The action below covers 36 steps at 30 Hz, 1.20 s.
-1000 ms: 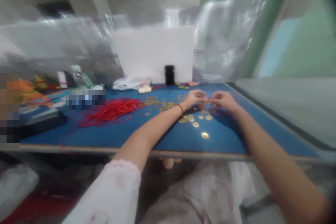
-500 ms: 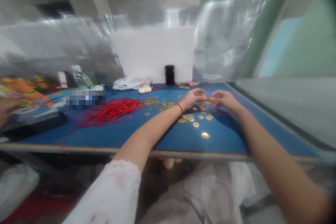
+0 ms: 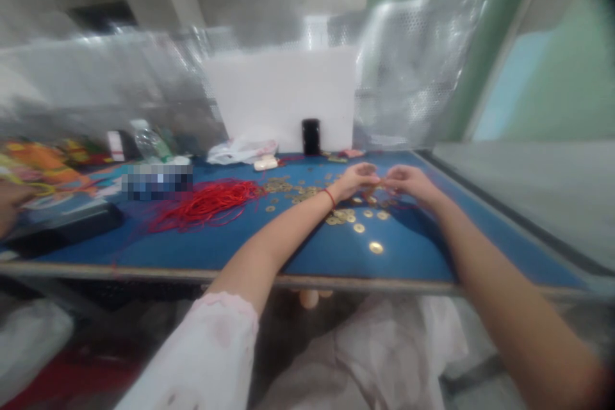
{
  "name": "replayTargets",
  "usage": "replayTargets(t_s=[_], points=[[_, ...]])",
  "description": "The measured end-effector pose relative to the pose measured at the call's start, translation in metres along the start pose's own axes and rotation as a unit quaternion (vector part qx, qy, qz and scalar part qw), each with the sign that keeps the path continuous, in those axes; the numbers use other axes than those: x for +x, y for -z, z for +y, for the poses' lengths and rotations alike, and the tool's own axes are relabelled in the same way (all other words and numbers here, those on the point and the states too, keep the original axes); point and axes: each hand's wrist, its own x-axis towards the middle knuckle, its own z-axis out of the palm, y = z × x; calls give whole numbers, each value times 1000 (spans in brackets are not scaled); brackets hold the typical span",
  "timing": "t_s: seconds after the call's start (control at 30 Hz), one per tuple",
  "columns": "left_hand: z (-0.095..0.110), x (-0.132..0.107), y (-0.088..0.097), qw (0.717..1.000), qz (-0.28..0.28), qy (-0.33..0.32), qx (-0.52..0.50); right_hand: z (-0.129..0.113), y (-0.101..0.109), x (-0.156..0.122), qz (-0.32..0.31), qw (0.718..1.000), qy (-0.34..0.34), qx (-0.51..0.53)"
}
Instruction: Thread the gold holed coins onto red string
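Note:
My left hand [image 3: 356, 180], with a thin red cord bracelet at its wrist, is closed in a pinch above the blue table. Its fingertips meet those of my right hand [image 3: 408, 182], also pinched. Something small and golden shows by the joined fingertips; blur hides exactly what they hold. Round brass coins [image 3: 359, 228] with holes in the middle lie below and in front of my hands. More coins [image 3: 305, 194] are spread left of my left hand. A heap of red cords [image 3: 211, 204] lies farther left.
A black phone [image 3: 311, 136] stands upright against a white board [image 3: 288, 90] at the back. A white plastic bag [image 3: 243, 150], a clear bottle [image 3: 147, 141] and a dark tray [image 3: 67, 227] are to the left. Another person's hand [image 3: 12, 202] shows at the left edge.
My hands keep almost the same place with their fingertips together; the fingers have shifted slightly. The other person's hand at the left edge has moved a little.

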Motion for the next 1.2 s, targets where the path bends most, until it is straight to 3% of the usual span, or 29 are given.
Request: replayTargets(t_s=[0.33, 1.2], points=[[0, 0, -1, 1000, 8, -7, 15, -4, -4, 0, 50, 999, -7, -19], [1, -1, -2, 1000, -2, -9, 8, -3, -5, -2, 24, 999, -13, -22]])
